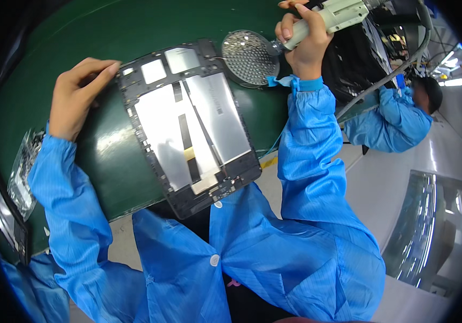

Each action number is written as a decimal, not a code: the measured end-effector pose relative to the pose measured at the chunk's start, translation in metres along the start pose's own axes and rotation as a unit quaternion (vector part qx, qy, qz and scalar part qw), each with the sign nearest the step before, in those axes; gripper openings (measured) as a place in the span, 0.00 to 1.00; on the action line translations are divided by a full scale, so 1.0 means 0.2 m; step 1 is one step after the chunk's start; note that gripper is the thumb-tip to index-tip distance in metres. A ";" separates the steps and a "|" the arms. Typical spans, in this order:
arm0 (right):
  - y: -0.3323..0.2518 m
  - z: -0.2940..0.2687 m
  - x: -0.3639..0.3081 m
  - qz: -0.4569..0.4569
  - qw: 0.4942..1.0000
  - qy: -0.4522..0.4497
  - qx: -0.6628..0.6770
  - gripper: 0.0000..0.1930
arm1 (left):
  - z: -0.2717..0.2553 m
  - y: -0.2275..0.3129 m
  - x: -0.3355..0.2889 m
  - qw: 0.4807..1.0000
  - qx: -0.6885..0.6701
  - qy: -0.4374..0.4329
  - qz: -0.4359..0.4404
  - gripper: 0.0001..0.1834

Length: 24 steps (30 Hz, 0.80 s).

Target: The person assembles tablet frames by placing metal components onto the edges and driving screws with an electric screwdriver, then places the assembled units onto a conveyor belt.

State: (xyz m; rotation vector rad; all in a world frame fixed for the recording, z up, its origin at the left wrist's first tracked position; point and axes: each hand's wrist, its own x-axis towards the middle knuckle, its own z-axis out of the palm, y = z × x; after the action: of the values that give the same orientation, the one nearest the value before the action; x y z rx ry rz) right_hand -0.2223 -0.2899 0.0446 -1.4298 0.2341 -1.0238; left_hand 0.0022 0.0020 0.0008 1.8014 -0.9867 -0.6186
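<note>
Left hand [80, 89] pinches opened tablet [214, 105], best kept steady; right hand [310, 46], beyond its far-right corner, grips pale tool [345, 15].

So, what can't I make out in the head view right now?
All in the head view:
Tablet: underside hidden by its own body; fine print too small.
Left hand: some fingertips hidden behind the hand itself.
Tool: far end cut off by the top edge.
Dish: detail too small and glinting to tell holes from loose pieces.
Bag: contents obscured by crinkles and glare.
</note>
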 end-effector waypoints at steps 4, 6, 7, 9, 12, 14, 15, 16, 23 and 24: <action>0.00 -0.02 -0.01 -0.022 1.000 -0.007 -0.009 0.08 | 0.06 0.00 0.00 0.999 0.016 0.027 -0.014 0.13; 0.00 0.02 -0.01 -0.023 1.000 0.004 -0.013 0.08 | 0.06 0.00 0.00 1.000 0.015 0.022 -0.011 0.13; 0.00 0.02 -0.01 -0.018 1.000 -0.013 -0.019 0.08 | 0.06 0.01 0.00 0.999 0.022 0.023 -0.014 0.13; 0.00 0.01 0.00 -0.015 0.999 -0.028 -0.026 0.09 | 0.06 0.01 0.00 0.999 0.030 0.022 -0.016 0.13; 0.01 0.02 -0.01 -0.034 0.998 -0.021 -0.056 0.09 | 0.05 0.00 0.01 0.999 0.041 0.015 -0.021 0.13; 0.00 0.02 -0.01 -0.031 0.998 -0.024 -0.057 0.09 | 0.06 -0.01 0.01 0.999 0.044 0.027 -0.014 0.13; 0.00 0.02 -0.01 -0.026 0.998 -0.025 -0.053 0.09 | 0.06 0.00 0.01 0.998 0.045 0.039 -0.012 0.12; 0.01 0.01 -0.01 -0.024 0.998 -0.021 -0.056 0.09 | 0.06 0.00 0.01 0.998 0.043 0.035 -0.012 0.12; 0.02 0.01 -0.01 -0.032 0.997 -0.029 -0.070 0.10 | 0.05 -0.02 0.01 0.996 0.077 0.046 -0.014 0.13; 0.02 0.01 -0.01 -0.029 0.997 -0.029 -0.071 0.10 | 0.05 -0.02 0.01 0.995 0.082 0.046 -0.014 0.13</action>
State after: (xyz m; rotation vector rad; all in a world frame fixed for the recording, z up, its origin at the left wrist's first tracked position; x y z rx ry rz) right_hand -0.2207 -0.2890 0.0416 -1.6001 0.2279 -1.0286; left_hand -0.0031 -0.0051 -0.0069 1.9725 -0.9737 -0.4783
